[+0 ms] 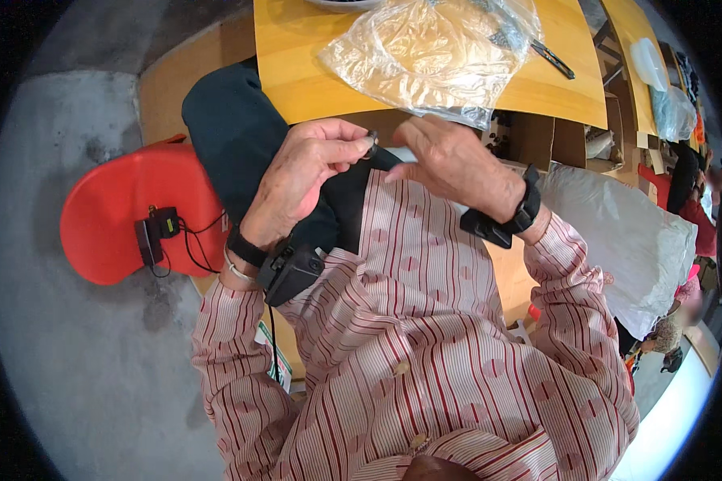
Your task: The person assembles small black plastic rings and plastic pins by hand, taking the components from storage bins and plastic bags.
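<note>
My left hand (309, 164) pinches a small dark ring-shaped part (371, 145) between thumb and fingertips, above my lap. Its exact kind is too small to make out. Just to the right is my right hand (457, 164), back upward, with its thumb spread away from the bent fingers. Nothing shows in it, and a gap separates it from the dark part. Beyond both hands, a clear plastic bag (425, 56) lies crumpled on the yellow tabletop (297, 80). A pair of black snips (553, 60) rests at the bag's right side.
Cardboard boxes (537, 143) stand beneath the table's right part. A large white sack (618, 232) is at my right. To my left, a red seat (104, 208) carries small black devices (154, 232) with cables. Other people are at the far right, near another yellow table (630, 48).
</note>
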Motion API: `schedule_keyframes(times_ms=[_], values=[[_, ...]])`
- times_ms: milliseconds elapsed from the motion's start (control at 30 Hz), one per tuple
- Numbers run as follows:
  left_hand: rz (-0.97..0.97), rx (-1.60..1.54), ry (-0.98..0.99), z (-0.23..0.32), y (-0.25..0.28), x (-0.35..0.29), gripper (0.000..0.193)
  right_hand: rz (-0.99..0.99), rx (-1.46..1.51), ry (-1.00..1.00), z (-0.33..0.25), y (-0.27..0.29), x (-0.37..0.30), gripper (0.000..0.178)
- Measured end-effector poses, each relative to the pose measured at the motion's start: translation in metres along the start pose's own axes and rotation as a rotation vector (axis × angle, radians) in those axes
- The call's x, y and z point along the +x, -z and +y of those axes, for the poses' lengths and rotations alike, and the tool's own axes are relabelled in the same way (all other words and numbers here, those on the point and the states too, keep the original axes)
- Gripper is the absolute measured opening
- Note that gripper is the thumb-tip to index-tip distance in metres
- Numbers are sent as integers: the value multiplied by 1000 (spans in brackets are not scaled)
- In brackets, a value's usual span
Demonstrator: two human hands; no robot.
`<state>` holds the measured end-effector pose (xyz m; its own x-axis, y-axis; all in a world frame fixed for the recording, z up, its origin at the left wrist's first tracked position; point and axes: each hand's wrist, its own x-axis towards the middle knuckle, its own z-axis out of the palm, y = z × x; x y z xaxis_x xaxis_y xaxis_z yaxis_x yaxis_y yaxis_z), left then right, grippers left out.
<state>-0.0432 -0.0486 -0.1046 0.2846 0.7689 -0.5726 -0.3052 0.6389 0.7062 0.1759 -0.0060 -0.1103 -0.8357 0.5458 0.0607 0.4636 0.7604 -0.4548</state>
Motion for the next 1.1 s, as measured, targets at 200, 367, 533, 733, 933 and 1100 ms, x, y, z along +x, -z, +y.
schedule_keyframes(times_ms=[200, 367, 533, 733, 933, 1100], values=[[8, -35, -19, -2, 5, -6, 23, -178, 255, -259, -20, -50, -16, 48], [-67, -40, -13, -6, 18, -11, 21, -133, 413, -127, -21, -26, -7, 25], [1, -117, 32, -7, 0, -22, 21, 119, 111, 108, -46, -2, -4, 20], [8, -116, 20, -26, -20, -23, 18, 279, 121, 78, -47, -10, -14, 29], [-33, -117, -20, -40, -28, -22, 18, 252, 138, -76, -44, -15, -29, 33], [0, -144, -46, -46, -33, -24, 19, 296, -45, 5, -35, -20, -27, 43]])
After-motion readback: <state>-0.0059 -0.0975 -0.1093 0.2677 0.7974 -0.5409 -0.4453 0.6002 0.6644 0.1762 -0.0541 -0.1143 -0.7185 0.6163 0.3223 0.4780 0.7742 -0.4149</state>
